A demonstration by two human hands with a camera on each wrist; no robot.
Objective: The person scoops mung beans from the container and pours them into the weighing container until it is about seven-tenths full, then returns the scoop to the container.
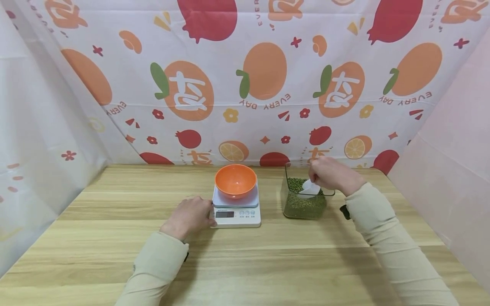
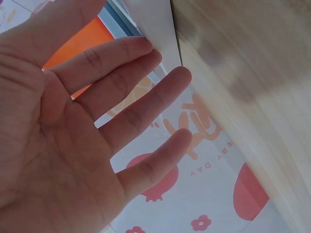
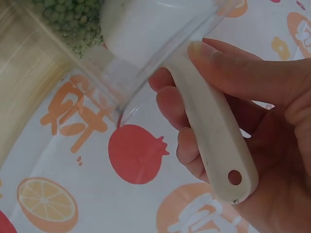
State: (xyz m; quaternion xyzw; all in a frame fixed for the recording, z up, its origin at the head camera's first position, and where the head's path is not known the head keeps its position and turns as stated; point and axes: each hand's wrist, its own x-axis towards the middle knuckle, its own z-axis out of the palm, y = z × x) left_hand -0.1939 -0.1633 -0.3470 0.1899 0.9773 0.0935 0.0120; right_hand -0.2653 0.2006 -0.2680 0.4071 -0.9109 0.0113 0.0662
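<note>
My right grip (image 1: 332, 175) was clamped round the handle of a white scoop (image 3: 214, 131), whose bowl end sat inside a clear container (image 1: 305, 212) of green mung beans (image 1: 295, 185), at the right of the counter (image 1: 249, 263). My left grip (image 1: 191, 216) was apart, its fingers extended by the left edge of a white kitchen scale (image 1: 249, 222); I could not tell how firmly they touched it. An orange bowl (image 1: 236, 180) stood upright on the scale's platform. The digits on the display (image 1: 225, 214) and the small labels under three round buttons (image 1: 247, 213) were too small for me to read. Behind, the fruit-printed cloth (image 1: 218, 127) repeated "EVERY DAY" in curved lettering, alongside large brush-like characters, some white on orange fruit.
</note>
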